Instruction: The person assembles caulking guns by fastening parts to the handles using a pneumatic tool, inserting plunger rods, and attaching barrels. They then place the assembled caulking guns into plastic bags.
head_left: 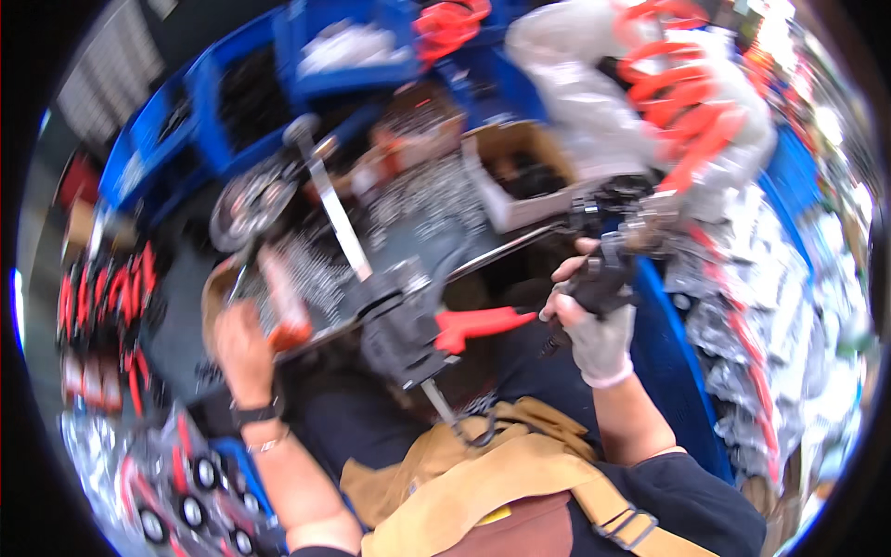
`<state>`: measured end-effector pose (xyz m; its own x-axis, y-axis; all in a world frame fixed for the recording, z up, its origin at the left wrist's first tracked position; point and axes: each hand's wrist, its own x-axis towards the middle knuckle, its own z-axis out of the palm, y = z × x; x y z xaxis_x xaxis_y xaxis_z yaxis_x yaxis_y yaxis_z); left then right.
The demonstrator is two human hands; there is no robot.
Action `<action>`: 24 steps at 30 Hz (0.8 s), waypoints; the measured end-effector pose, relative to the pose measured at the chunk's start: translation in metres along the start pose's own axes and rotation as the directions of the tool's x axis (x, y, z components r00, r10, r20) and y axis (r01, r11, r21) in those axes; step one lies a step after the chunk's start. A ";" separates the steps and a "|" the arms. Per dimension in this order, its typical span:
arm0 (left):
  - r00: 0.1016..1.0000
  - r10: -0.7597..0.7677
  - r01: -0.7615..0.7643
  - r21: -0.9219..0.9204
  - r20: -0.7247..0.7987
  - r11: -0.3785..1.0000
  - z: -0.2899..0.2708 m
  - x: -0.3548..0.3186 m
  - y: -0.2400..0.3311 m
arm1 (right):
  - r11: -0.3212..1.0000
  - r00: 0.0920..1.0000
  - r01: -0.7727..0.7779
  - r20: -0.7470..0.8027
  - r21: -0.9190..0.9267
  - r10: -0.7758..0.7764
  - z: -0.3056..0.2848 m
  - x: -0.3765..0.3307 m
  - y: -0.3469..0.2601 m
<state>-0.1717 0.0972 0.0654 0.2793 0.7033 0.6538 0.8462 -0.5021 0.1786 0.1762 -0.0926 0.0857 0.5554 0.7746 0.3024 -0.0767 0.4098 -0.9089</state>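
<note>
My right hand [594,339], in a pale fingerless glove, grips a dark pistol-shaped air driver [608,274]. A red coiled air hose [682,111] runs down to the tool. My left hand [243,343] is bare and smeared by motion at the table's near left edge, so its fingers cannot be made out. It is nearest to a clear tube with an orange end [288,311] and loose small metal parts [320,278]. Between my hands, a bar clamp [394,320] with a black body, red trigger and long metal bar slants from my lap over the table edge.
Blue bins [246,97] line the back; one holds white pieces. A cardboard box [520,176] of dark parts stands beside scattered metal pieces [427,204]. Red-and-black tools [107,297] stand at left. Bagged red parts with wheels [190,487] lie lower left. Plastic-wrapped items [775,343] are heaped at right.
</note>
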 end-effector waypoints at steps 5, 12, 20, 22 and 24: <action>0.997 0.013 -0.012 -0.009 0.070 1.000 -0.006 0.002 0.002 | 0.642 0.826 -0.238 -0.500 -0.729 -0.261 -0.144 0.011 0.049; 0.870 -0.228 0.490 -0.820 0.437 0.295 -0.010 -0.048 0.118 | 0.402 0.837 -0.398 -0.506 -0.825 -0.208 -0.184 0.068 0.073; 0.769 -0.124 0.624 -0.779 0.627 -0.063 0.059 -0.013 0.096 | 0.364 0.998 0.057 0.052 -0.930 -0.023 -0.206 -0.043 0.023; 0.847 0.108 0.484 -0.840 0.520 0.245 0.065 0.002 0.087 | 0.620 0.927 -0.078 0.172 -0.781 0.333 -0.207 -0.130 -0.113; 0.835 0.386 0.202 -0.871 0.393 0.449 0.065 0.016 0.084 | 0.740 0.881 -0.375 0.034 -0.558 0.472 -0.227 -0.224 -0.201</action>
<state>-0.0669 0.0996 0.0431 0.7377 0.5913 0.3260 0.0410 -0.5211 0.8525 0.2554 -0.4580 0.1358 0.4251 0.8922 -0.1525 0.1976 -0.2559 -0.9463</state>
